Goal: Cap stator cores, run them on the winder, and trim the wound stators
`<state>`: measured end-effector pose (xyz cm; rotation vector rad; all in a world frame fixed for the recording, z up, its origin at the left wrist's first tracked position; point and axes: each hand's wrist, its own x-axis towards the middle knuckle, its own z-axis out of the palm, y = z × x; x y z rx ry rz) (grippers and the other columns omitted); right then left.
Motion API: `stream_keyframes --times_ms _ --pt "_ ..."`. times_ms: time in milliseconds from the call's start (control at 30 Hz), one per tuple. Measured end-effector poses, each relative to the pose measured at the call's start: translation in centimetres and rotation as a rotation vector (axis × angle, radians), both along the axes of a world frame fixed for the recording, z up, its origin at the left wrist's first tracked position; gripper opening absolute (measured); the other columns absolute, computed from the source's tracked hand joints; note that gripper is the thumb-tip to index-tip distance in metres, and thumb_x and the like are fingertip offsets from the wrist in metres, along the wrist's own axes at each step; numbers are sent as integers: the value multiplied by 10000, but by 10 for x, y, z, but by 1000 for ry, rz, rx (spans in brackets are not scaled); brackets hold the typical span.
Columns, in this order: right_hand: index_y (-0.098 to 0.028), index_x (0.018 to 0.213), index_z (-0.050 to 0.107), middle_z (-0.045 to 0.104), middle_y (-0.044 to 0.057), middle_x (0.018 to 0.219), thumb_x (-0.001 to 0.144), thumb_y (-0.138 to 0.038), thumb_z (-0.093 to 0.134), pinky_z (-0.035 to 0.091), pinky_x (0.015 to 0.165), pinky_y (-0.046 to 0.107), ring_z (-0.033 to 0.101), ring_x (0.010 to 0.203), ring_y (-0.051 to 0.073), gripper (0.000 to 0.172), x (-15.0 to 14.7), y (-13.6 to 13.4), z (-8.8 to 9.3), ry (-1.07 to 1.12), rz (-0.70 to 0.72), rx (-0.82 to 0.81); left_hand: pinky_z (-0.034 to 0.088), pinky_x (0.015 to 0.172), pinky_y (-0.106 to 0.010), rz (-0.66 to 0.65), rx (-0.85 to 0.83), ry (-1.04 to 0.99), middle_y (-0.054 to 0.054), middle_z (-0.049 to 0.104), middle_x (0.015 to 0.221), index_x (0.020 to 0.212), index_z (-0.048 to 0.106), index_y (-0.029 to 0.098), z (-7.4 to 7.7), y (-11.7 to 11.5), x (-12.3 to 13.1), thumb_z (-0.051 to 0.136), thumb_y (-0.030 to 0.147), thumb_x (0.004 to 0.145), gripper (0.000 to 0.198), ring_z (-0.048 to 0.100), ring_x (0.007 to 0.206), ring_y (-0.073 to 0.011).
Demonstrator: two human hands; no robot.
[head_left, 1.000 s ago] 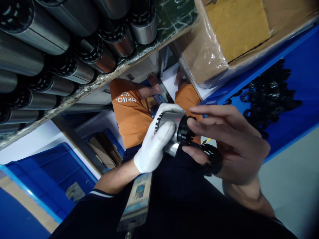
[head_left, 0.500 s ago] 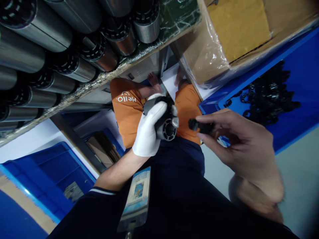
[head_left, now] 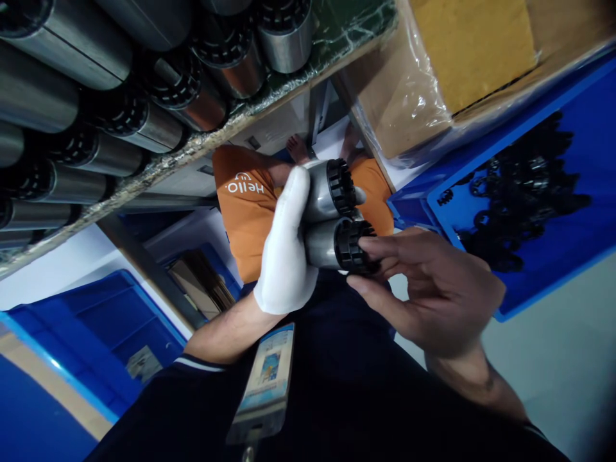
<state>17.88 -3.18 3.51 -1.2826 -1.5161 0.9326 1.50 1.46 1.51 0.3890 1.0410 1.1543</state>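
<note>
Two short metal cylinders lie side by side in my white-gloved left hand [head_left: 289, 247], which is closed around them. The upper metal cylinder [head_left: 320, 189] carries a black slotted plastic ring [head_left: 341, 187] on its right end. On the right end of the lower metal cylinder [head_left: 321, 245] sits another black slotted ring [head_left: 352, 245]. My bare right hand [head_left: 433, 289] grips the edge of that lower ring, with the index finger against it and the thumb just below. The other right fingers are partly hidden.
Several metal cylinders with black slotted ends [head_left: 163, 125] lie on the green shelf [head_left: 351, 32] at upper left. Loose black rings fill part of a blue bin [head_left: 577, 237] at right. A plastic-wrapped carton [head_left: 399, 109] stands above it; another blue bin [head_left: 96, 321] is at lower left.
My right hand has moved left and brought the black ring onto the lower cylinder's end. My left hand has turned the cylinders so their ringed ends face right.
</note>
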Motion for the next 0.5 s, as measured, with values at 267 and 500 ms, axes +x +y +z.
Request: stream_keyframes --times_ms 267,500 --pt "-392 1418 861 824 10 1028 920 -73 907 681 517 327 726 689 173 593 -5 0 2 -8 2 28 736 1011 -437 52 54 -22 -47 825 1177 1195 813 257 1 2 1 753 569 1118 327 798 1332 -323" --pt "-365 1331 886 800 3 862 935 -135 939 651 535 383 690 645 209 461 -14 -4 -6 -34 -38 63 723 1019 -445 -9 97 36 -62 838 1101 1149 825 264 3 1 -3 672 562 1143 335 795 1325 -329"
